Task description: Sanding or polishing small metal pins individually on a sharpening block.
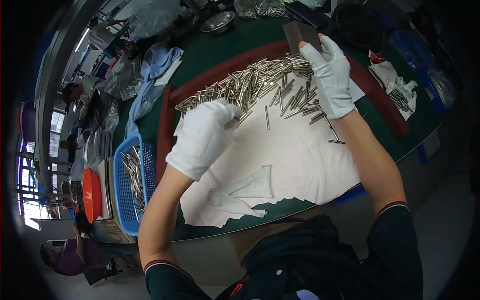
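Observation:
My left hand (202, 135), in a white glove with bare fingertips, is curled closed at the near edge of a heap of thin shiny metal pins (250, 82). A pin shows just by its fingertips; whether they grip it is hidden. My right hand (332, 80), gloved alike, reaches over the heap's right end. Its thumb and forefinger are on a dark rectangular block (300, 37) at the far side. Under the pins spreads a pale cloth (295, 160), where a few pins lie loose. A crumpled light rag (245, 190) rests on its near part.
A dark red raised frame (380, 102) borders the cloth on the green table. To the left stands a blue plastic basket (120, 185) of pins, near an orange-red bowl (91, 195). A metal bowl (217, 22) sits at the back. Other people are off to the left.

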{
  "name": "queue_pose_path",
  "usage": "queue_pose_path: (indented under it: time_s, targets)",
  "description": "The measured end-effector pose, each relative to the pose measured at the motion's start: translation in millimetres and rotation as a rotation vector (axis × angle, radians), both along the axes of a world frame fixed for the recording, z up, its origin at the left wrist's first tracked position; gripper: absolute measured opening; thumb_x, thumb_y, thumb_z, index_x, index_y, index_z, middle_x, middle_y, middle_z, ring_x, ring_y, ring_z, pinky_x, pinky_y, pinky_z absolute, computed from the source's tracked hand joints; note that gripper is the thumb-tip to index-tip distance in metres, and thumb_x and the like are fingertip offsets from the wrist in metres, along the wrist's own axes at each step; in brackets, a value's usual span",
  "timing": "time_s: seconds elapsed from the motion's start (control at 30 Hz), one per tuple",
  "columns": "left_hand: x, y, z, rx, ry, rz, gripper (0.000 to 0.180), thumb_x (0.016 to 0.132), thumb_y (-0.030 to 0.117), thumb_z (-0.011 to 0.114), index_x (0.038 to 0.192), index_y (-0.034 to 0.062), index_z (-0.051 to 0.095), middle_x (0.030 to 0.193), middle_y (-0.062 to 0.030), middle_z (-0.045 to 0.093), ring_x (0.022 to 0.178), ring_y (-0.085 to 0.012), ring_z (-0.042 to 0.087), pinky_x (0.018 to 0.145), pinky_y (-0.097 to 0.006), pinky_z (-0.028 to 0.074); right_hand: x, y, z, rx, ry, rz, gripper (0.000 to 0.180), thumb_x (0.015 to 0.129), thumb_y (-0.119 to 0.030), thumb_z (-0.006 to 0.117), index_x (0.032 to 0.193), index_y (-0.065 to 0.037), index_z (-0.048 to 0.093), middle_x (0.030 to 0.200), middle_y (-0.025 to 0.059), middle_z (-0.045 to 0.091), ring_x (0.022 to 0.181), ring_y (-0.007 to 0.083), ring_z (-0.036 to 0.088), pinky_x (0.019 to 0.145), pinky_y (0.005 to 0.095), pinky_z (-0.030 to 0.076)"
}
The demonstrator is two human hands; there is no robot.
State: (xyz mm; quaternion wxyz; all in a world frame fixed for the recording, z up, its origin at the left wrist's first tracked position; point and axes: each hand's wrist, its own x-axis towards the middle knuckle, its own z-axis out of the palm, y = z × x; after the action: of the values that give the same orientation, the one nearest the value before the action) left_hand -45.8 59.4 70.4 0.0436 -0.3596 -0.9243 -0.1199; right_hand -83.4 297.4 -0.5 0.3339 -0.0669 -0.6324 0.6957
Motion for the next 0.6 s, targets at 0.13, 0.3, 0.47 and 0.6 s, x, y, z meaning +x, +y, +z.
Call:
queue_pose_path:
  time_s: [0.13,0.3,0.47,0.6]
  targets:
    - [-41.4,36.0,-41.4,0.007,0.021,0.035,0.014,0.076,0.004,0.059,0.087,0.0022,0.067,0.084,-0.0163,0.064,0.080,-0.0328,0.061,0.074,-0.039,0.048,4.6,-2.8,5.4,0.017,-0.077,0.014,0.080,0.066,-0.037,0.081,0.123,0.008,0.048,0.114,0.0156,0.047,0.092,0.0189,0.058,0.079,0.0289,0.050]
    - [-71.1,66.2,-62.1,-0.160,0.162,-0.035,0.013,0.074,0.013,0.060,0.072,0.0004,0.064,0.075,-0.0190,0.062,0.075,-0.0353,0.061,0.070,-0.042,0.049,5.0,-5.2,5.1,0.072,-0.062,0.018,0.082,0.065,-0.041,0.081,0.122,0.009,0.049,0.113,0.0171,0.047,0.099,0.0230,0.054,0.085,0.0327,0.047]
    - [-75.7,84.6,-63.4,-0.284,0.144,0.044,0.012,0.072,0.011,0.060,0.072,0.0003,0.065,0.075,-0.0192,0.063,0.073,-0.0359,0.062,0.067,-0.043,0.050,3.4,-4.8,0.6,0.120,0.010,0.000,0.081,0.065,-0.040,0.080,0.121,0.009,0.049,0.112,0.0171,0.048,0.098,0.0232,0.054,0.084,0.0323,0.047]
    - [-77.3,85.8,-62.8,-0.310,0.270,0.032,0.009,0.069,0.008,0.060,0.070,0.0036,0.068,0.072,-0.0174,0.064,0.069,-0.0334,0.065,0.060,-0.040,0.052,3.4,-5.8,1.3,0.112,-0.050,0.010,0.082,0.065,-0.041,0.080,0.122,0.009,0.049,0.113,0.0170,0.048,0.099,0.0233,0.054,0.085,0.0319,0.047]
